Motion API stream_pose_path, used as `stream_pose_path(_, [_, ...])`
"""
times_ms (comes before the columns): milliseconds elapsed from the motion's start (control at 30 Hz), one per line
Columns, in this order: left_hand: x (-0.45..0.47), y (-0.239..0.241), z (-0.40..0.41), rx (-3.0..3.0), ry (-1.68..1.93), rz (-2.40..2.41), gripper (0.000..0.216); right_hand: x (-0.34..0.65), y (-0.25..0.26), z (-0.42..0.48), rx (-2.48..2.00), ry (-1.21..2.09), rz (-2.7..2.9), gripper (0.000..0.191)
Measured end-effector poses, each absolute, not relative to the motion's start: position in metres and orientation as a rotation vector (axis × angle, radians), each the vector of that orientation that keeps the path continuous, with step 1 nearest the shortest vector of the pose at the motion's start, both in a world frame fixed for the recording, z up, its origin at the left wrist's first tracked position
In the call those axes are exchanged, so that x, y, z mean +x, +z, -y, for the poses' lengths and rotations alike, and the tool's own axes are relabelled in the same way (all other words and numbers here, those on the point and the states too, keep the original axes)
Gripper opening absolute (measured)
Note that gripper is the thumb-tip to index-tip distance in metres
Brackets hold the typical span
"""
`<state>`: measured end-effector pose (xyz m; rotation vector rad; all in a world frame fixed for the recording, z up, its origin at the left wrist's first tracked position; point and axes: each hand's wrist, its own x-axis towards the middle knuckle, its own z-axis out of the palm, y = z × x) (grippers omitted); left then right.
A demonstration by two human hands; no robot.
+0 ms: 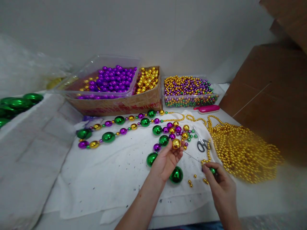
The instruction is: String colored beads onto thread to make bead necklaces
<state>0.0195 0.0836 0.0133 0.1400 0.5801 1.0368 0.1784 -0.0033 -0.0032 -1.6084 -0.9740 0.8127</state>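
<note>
My left hand (169, 159) pinches a large shiny gold bead (176, 143) between thumb and fingers. From beside it a thin, needle-like wire (191, 156) runs to my right hand (220, 180), whose fingers are closed on it. A green bead (212, 171) shows at those right fingers; whether it is threaded I cannot tell. Close to my left hand lie loose green balls (176, 174), purple beads (157, 147) and small green beads (189, 139). A finished-looking strand of green, purple and gold beads (108, 137) lies looped on the white cloth (96, 182).
Black-handled scissors (200, 146) lie beyond my hands, left of a heap of gold bead chains (242, 150). Behind stand a clear tub of purple beads (115, 80), a cardboard box (120, 107), a tub of mixed beads (189, 89) and a pink tool (208, 109). Cardboard (266, 80) rises at right.
</note>
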Motion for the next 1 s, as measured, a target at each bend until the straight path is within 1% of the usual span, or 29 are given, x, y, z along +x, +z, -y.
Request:
stream_pose_path(167, [0.027,0.015,-0.086,0.005,0.977,-0.517,0.035,0.170,0.016,-0.007,-1.485,0.610,0.820,0.023])
stream_pose_path(267, [0.034,0.017,-0.087,-0.068,0.980,-0.552,0.033,0.161,0.027,-0.016,-1.378,0.593,0.731,0.021])
stream_pose_path(367, [0.037,0.018,-0.086,-0.114,0.992,-0.580,0.030,0.158,0.031,-0.024,-1.297,0.590,0.783,0.017])
stream_pose_path(500, [0.034,0.020,-0.083,-0.114,0.978,-0.588,0.033,0.164,0.034,-0.027,-1.260,0.603,0.832,0.016])
stream_pose_path(567, [0.031,0.020,-0.081,-0.104,0.977,-0.594,0.035,0.167,0.040,-0.025,-1.220,0.529,0.787,0.016])
stream_pose_path(667, [0.027,0.020,-0.079,-0.120,0.973,-0.613,0.034,0.170,0.055,-0.017,-1.166,0.330,0.749,0.016])
stream_pose_path(800, [0.024,0.016,-0.079,-0.148,0.947,-0.607,0.032,0.169,0.077,0.000,-1.164,0.209,0.874,0.010])
stream_pose_path(1000, [0.024,0.014,-0.077,-0.120,0.931,-0.578,0.040,0.164,0.089,0.018,-1.172,0.115,1.230,0.016])
